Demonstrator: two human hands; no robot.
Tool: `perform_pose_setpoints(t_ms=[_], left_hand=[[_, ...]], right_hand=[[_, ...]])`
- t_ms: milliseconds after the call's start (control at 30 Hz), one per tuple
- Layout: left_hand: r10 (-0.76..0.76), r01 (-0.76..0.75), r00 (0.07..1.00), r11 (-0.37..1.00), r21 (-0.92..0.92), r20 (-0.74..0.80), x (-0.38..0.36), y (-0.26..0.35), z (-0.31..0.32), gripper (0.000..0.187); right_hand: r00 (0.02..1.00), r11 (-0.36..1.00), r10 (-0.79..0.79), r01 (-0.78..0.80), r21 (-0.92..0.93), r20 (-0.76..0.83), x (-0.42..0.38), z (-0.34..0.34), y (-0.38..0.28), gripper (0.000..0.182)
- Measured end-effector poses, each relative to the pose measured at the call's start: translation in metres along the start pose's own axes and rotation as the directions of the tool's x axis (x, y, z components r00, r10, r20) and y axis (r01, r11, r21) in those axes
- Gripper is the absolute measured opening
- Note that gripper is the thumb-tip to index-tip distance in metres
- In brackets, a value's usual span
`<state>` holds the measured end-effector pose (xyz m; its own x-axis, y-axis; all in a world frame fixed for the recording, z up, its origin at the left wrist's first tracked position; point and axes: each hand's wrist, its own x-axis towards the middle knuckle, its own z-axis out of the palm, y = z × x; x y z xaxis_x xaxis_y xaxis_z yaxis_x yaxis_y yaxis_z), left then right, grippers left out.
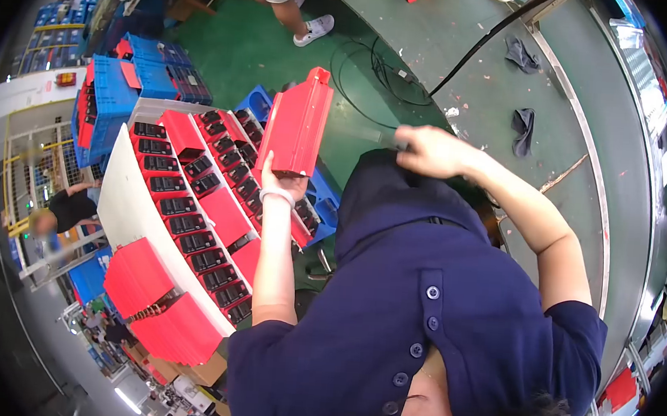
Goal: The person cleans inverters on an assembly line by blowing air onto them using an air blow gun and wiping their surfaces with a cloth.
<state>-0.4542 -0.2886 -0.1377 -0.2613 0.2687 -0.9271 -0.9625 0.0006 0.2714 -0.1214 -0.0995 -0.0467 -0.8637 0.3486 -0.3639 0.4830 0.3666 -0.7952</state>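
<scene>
My left hand [283, 181], with a white band at the wrist, grips the lower end of a long red casing [296, 124] and holds it upright and slightly tilted. The casing has ridged sides and a dark lower end. My right hand [436, 152] is closed in front of my lap, with the fingers curled. A small dark thing shows at its fingertips, too blurred to name. To the left of my left arm, rows of red units with black ends [194, 221] stand in a white-sided container [130, 182].
Stacked red panels [158, 304] lie beside the container. Blue crates [112, 107] stand behind it. A green worktop [576, 167] on the right carries dark cloths [522, 131]. A black cable [484, 41] crosses its edge. Another person's leg [289, 15] is at the top.
</scene>
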Motion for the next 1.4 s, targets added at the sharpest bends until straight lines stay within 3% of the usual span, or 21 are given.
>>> perform_pose_setpoints(t_ms=[33, 100, 167, 300, 367, 433, 467, 567, 633, 700, 767, 833, 900, 933, 1033, 1100, 1233, 1367, 1400], left_hand=[[-0.017, 0.017, 1.0, 0.999, -0.037, 0.006, 0.0, -0.001, 0.0, 0.061], [-0.023, 0.023, 1.0, 0.998, -0.058, -0.002, 0.002, 0.0, -0.002, 0.064], [-0.05, 0.05, 0.999, 0.997, -0.061, -0.012, 0.001, 0.003, -0.002, 0.066], [-0.065, 0.074, 0.992, 0.994, -0.081, 0.107, 0.003, 0.006, -0.007, 0.068], [-0.033, 0.04, 0.997, 0.994, -0.105, 0.064, 0.0, 0.009, -0.007, 0.068], [-0.01, 0.014, 1.0, 0.991, -0.131, 0.027, -0.003, 0.008, -0.004, 0.069], [-0.019, 0.023, 0.999, 0.992, -0.121, 0.034, -0.006, 0.008, -0.003, 0.067], [0.009, -0.006, 1.0, 0.996, -0.094, 0.027, -0.002, 0.009, -0.007, 0.065], [0.028, -0.026, 0.999, 0.994, -0.107, 0.02, -0.003, 0.009, -0.003, 0.064], [-0.012, 0.016, 0.999, 0.991, -0.132, 0.035, -0.004, 0.011, -0.003, 0.065], [-0.023, 0.029, 0.999, 0.991, -0.134, 0.045, -0.002, 0.012, -0.006, 0.066], [-0.027, 0.03, 0.999, 0.992, -0.123, 0.028, -0.002, 0.011, -0.003, 0.067], [-0.04, 0.043, 0.999, 0.995, -0.085, 0.035, -0.003, 0.01, 0.003, 0.068], [-0.054, 0.057, 0.997, 0.997, -0.055, 0.048, -0.004, 0.008, 0.006, 0.068], [-0.045, 0.045, 0.998, 0.999, 0.004, 0.051, -0.008, -0.005, 0.018, 0.067], [-0.045, 0.045, 0.999, 0.999, 0.022, -0.005, -0.013, -0.012, 0.027, 0.058], [-0.074, 0.074, 0.997, 0.997, 0.008, -0.026, -0.009, -0.017, 0.039, 0.06], [-0.12, 0.119, 0.992, 0.993, 0.004, 0.044, 0.004, -0.014, 0.036, 0.055], [-0.099, 0.099, 0.994, 0.995, 0.021, 0.037, 0.007, -0.013, 0.036, 0.052]], right_hand=[[0.986, 0.988, -0.152, 0.154, -0.027, 0.075, -0.004, 0.015, 0.0, 0.033], [0.965, 0.984, -0.178, 0.18, 0.005, 0.192, -0.003, 0.014, -0.005, 0.033], [0.998, 0.998, 0.059, -0.06, 0.009, 0.035, 0.021, 0.006, 0.006, 0.033], [1.0, 0.997, -0.001, 0.0, -0.082, -0.005, 0.031, 0.017, 0.0, 0.038], [0.974, 0.988, -0.15, 0.152, 0.002, 0.167, 0.021, 0.023, -0.006, 0.041], [0.998, 0.999, -0.021, 0.022, -0.026, 0.052, 0.035, 0.015, 0.006, 0.038], [0.988, 0.99, 0.136, -0.139, -0.025, -0.074, 0.046, 0.009, 0.009, 0.035], [1.0, 0.997, 0.026, -0.026, -0.075, 0.002, 0.046, 0.015, -0.005, 0.034], [0.975, 0.986, -0.164, 0.162, 0.022, 0.15, 0.035, 0.022, -0.012, 0.033], [0.998, 0.998, -0.055, 0.055, -0.008, -0.005, 0.048, 0.012, -0.009, 0.032], [0.963, 0.986, 0.163, -0.154, 0.061, -0.213, 0.077, 0.007, 0.013, 0.033], [0.988, 0.996, 0.091, -0.093, -0.004, -0.126, 0.074, -0.004, -0.008, 0.034], [0.978, 0.975, -0.208, 0.205, -0.085, -0.027, 0.058, 0.006, -0.021, 0.031], [0.971, 0.971, -0.24, 0.239, -0.027, -0.01, 0.058, 0.013, -0.016, 0.033], [0.969, 0.984, 0.172, -0.162, 0.067, -0.177, 0.084, -0.006, 0.005, 0.035], [0.928, 0.997, 0.081, -0.076, 0.029, -0.362, 0.089, -0.01, 0.022, 0.031], [0.978, 0.988, 0.137, -0.122, 0.099, -0.157, 0.065, -0.009, 0.017, 0.034], [0.95, 0.99, 0.14, -0.128, 0.06, -0.279, 0.056, 0.006, 0.033, 0.034], [0.964, 0.991, 0.125, -0.111, 0.069, -0.237, 0.051, 0.006, 0.03, 0.034]])
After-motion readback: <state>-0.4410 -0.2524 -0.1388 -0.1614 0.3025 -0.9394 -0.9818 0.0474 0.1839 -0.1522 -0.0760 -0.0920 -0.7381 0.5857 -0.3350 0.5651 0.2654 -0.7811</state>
